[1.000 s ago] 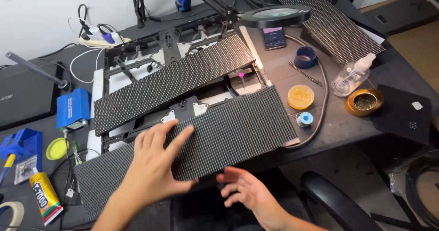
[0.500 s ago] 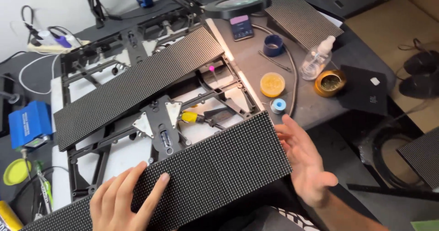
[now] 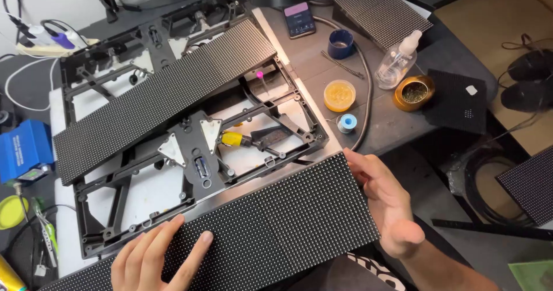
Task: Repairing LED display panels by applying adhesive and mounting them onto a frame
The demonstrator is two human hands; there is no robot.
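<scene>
A long dark panel (image 3: 276, 227) covered in a fine grid of dots lies across the near edge of the bench. My left hand (image 3: 152, 259) presses flat on its left part, fingers spread. My right hand (image 3: 386, 202) cups the panel's right end, thumb on the top corner. Behind it sits a black metal frame (image 3: 190, 170) with open bays and white backing. A second dotted panel (image 3: 161, 98) lies slanted across the frame's upper half. A yellow-handled tool (image 3: 236, 139) rests inside the frame.
To the right stand a clear spray bottle (image 3: 396, 61), a brass tin (image 3: 413, 93), a yellow jar (image 3: 339, 95), a blue solder spool (image 3: 347, 123), a dark blue cup (image 3: 341, 42) and a phone (image 3: 300, 19). A blue box (image 3: 24, 148) sits left. More panels (image 3: 380, 9) lie at the back.
The near panel has been pulled off the frame toward me, uncovering the frame's lower bays. My right hand went from under the panel's edge to its right end. The view shifted.
</scene>
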